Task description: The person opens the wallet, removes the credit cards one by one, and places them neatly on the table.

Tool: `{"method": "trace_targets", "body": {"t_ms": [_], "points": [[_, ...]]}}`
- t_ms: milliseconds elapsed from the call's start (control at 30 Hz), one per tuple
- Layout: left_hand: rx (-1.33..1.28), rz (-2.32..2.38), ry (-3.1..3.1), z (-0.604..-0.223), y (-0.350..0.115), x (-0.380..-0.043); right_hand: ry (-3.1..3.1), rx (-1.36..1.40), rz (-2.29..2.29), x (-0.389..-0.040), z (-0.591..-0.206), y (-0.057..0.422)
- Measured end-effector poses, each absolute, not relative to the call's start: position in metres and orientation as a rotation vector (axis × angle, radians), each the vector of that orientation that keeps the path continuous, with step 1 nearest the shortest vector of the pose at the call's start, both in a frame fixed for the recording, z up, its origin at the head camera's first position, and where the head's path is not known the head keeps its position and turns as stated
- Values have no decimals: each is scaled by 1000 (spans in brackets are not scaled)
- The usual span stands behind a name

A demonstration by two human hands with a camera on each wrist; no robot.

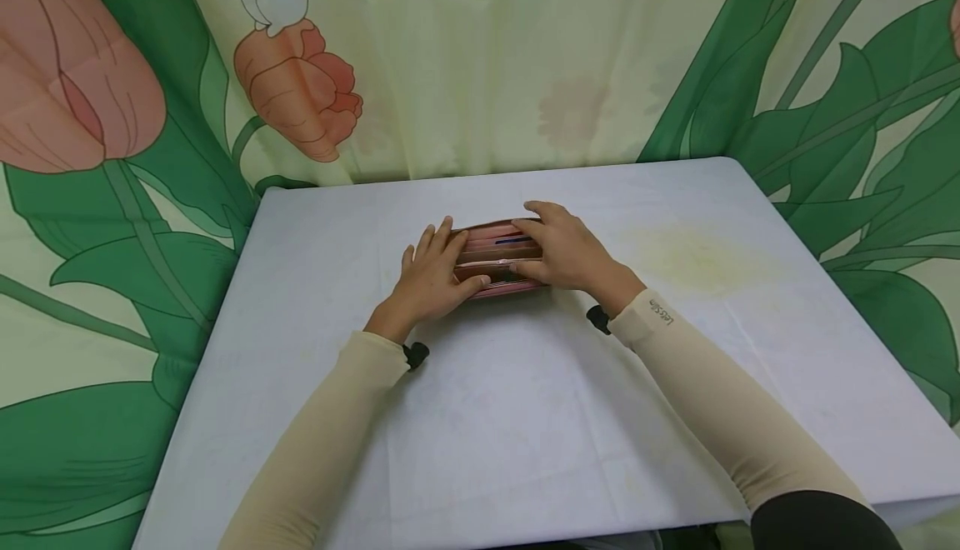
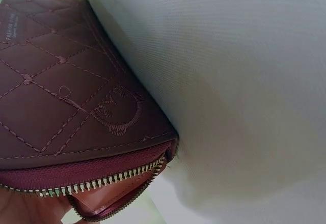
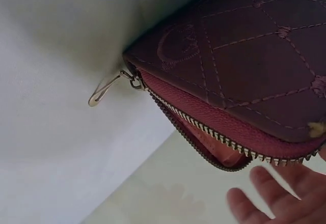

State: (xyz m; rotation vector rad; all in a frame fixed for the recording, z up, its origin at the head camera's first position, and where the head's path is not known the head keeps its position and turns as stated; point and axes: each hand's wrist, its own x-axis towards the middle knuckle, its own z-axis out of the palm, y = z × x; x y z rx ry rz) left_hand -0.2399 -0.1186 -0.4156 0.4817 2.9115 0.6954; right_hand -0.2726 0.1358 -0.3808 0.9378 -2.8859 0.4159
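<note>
A dark maroon quilted zip wallet (image 1: 498, 256) stands on the table, its unzipped top facing up. Pink and brown compartments show inside, with a small blue strip (image 1: 513, 240) in a rear one. My left hand (image 1: 433, 277) holds the wallet's left end, thumb at the near rim and fingers toward the far side. At the right end, my right hand (image 1: 566, 246) grips with thumb and index finger over the opening. The left wrist view shows stitched leather (image 2: 56, 76) and parted zipper teeth (image 2: 97, 184). A metal zipper pull (image 3: 103, 89) hangs from the corner in the right wrist view.
A white cloth covers the table (image 1: 480, 417), with a faint yellowish stain (image 1: 701, 258) at the right. Behind it hangs a curtain (image 1: 480, 58) printed with tulips, leaves and a carrot. Dark straps (image 1: 416, 355) sit at both wrists.
</note>
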Motion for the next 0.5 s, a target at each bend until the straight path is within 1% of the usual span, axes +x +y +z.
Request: {"method": "trace_targets", "body": {"t_ms": [167,333,500], "points": [[479,701,2913,-416,-119,-239,-2827,941,409,-273,-378,132],[478,702,2913,-416,-118,-238,-2933,829,329,-277,-375,127],[487,682,2926,-417,-117,-236,-3008,733,364,-282,-375,124]]}}
